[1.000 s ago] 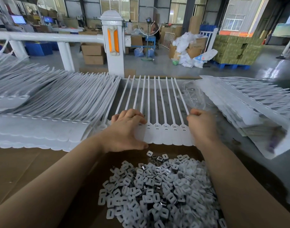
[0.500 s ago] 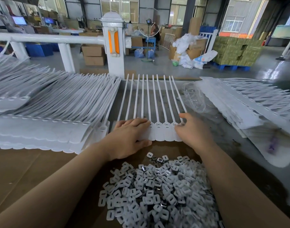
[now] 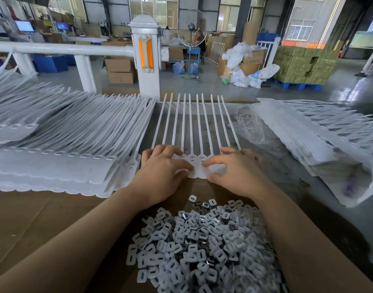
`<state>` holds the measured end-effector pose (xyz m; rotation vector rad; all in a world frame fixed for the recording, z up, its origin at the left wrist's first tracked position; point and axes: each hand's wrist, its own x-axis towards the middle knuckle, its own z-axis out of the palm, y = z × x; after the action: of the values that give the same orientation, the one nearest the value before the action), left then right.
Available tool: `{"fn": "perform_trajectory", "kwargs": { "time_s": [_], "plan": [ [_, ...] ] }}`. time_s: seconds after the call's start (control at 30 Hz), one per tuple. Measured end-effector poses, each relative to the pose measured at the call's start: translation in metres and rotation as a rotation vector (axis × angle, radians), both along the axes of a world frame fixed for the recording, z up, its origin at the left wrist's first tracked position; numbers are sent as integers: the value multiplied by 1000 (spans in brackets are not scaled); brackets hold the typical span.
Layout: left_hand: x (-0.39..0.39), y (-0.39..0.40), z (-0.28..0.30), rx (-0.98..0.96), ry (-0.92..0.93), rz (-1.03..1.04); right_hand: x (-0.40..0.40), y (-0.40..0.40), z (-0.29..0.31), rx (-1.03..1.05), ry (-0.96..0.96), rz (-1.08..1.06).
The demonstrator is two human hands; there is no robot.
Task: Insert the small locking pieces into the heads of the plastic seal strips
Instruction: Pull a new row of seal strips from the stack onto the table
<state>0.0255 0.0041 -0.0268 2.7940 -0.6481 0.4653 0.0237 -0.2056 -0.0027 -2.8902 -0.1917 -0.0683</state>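
We see the seal strips all plain white, no pattern, tails in parallel stripes vs. the dark grey tabletop. Left of them, the strip stack is white w/ scalloped front edges; right of them, another white stack, and a clear plastic bag between. Nearer us than the strips, the locking pieces are whitish-grey, some w/ dark or shiny silver faces, on brown cardboard. Behind the strips, a white post carries an orange reflector. Far right of the post: green-yellow boxes on a blue pallet. Left of it: brown cartons, blue bins.
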Motion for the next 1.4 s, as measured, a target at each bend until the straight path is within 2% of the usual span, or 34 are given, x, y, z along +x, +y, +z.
{"fn": "perform_trajectory", "kwargs": {
  "time_s": [0.07,0.17,0.27,0.33,0.43,0.5,0.57,0.63,0.73,0.8,0.87,1.0,1.07,1.4],
  "plan": [
    [-2,1,0,63,24,36,2,0,-4,-51,-24,-11],
    [-2,1,-3,139,195,57,5,0,-10,-106,-59,-29],
    [1,-1,-5,184,379,60,9,-1,-17,-141,0,-21],
    [1,-2,-4,175,420,54,11,-2,-20,-153,58,-19],
    [-1,-2,-4,122,382,34,12,-2,-21,-150,89,-5],
    [-2,-2,-2,102,360,24,12,0,-20,-117,22,14],
    [-4,-2,0,125,343,25,10,2,-18,-100,-57,33],
    [-7,-5,3,176,237,41,9,3,-17,-120,-51,46],
    [-10,-6,20,153,69,137,8,2,-17,-112,12,31],
    [-6,3,33,154,4,281,7,2,-16,-89,-1,23],
    [-1,21,42,178,46,480,7,3,-14,-64,-18,21],
    [7,55,47,204,321,771,7,6,-14,-19,-58,25],
    [10,63,45,195,368,790,7,7,-14,11,-80,28],
    [10,71,50,34,227,733,4,10,-9,76,-223,18]
  ]
}}
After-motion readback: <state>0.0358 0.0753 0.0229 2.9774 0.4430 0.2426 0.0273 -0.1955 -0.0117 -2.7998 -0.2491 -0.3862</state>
